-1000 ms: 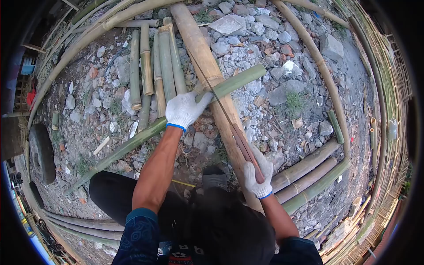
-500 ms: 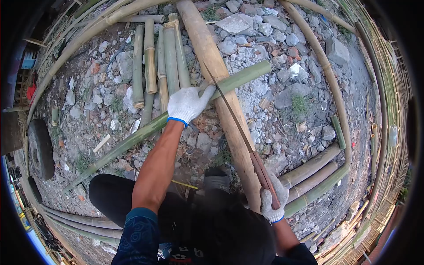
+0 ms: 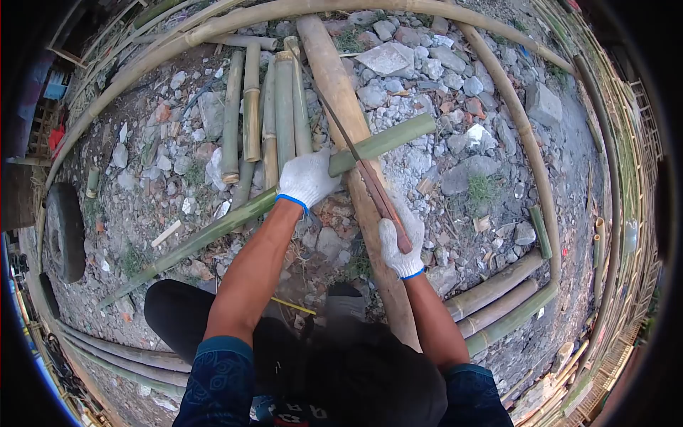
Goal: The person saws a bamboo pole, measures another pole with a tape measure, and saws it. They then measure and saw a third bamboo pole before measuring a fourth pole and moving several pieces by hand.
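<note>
My left hand [image 3: 306, 179], in a white knit glove with a blue cuff, is closed around a long green bamboo pole [image 3: 228, 222]. The pole lies slantwise across a thick tan log [image 3: 331, 60], and its right end sticks out past it. In my gloved right hand [image 3: 403, 243] is the wooden handle of a handsaw [image 3: 376, 191]. Its long thin blade, seen nearly edge-on, crosses the pole just right of my left hand and points up and left. The cut itself is too small to make out.
Several cut bamboo lengths [image 3: 284, 107] lie beyond my left hand. More bamboo pieces [image 3: 498, 285] rest at lower right. Broken stones and rubble [image 3: 466, 160] cover the ground. A tyre [image 3: 65, 231] stands at left, and a long bamboo pole [image 3: 235, 20] curves across the far side.
My right hand has pushed the saw forward, up and left, so the handle is now close to the pole. My left hand keeps its hold; the view has shifted slightly.
</note>
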`<move>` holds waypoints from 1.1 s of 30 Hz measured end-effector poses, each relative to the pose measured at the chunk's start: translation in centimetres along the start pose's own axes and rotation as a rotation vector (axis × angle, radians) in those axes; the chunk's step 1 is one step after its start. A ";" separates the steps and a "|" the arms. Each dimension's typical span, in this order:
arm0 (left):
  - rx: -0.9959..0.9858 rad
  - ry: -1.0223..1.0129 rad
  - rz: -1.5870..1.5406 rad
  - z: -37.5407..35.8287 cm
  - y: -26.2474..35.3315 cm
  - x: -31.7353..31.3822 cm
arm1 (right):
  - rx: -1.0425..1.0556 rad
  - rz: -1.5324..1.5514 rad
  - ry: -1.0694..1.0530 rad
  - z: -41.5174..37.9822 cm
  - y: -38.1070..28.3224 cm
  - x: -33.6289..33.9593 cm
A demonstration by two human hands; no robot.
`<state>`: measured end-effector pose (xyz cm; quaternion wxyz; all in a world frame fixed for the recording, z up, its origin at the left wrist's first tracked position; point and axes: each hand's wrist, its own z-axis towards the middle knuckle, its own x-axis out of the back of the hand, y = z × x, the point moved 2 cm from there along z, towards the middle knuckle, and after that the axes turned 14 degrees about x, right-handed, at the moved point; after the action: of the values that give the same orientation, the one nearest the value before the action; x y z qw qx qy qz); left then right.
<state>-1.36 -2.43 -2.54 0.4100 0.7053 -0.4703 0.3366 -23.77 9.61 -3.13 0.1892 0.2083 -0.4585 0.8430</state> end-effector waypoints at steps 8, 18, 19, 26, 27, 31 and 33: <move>-0.021 -0.036 -0.017 0.2 -0.5 1.2 | -0.236 -0.037 -0.174 2.8 -6.5 4.2; 0.003 0.047 -0.001 -0.1 0.2 0.2 | -0.414 0.107 -0.185 -7.2 -10.0 11.7; 0.003 0.068 -0.015 -0.6 0.7 -0.4 | -0.214 -0.045 -0.178 -3.6 -7.8 8.5; 0.022 0.071 -0.001 -0.9 -0.6 -0.2 | -0.072 0.004 0.009 4.8 -2.1 -1.3; 0.003 0.069 -0.008 -1.0 -0.2 0.2 | -0.057 0.026 0.024 4.7 -1.8 -1.2; -0.018 -0.366 -0.077 1.6 -0.2 1.7 | -0.084 0.114 0.002 2.7 0.4 -1.6; -0.003 -0.299 -0.065 1.0 0.4 2.9 | -0.012 0.020 0.020 3.2 -0.3 -1.3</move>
<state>-0.69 -4.49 -0.40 0.3472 0.7618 -0.5035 0.2134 -21.92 6.87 -2.00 0.1866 0.1943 -0.4635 0.8441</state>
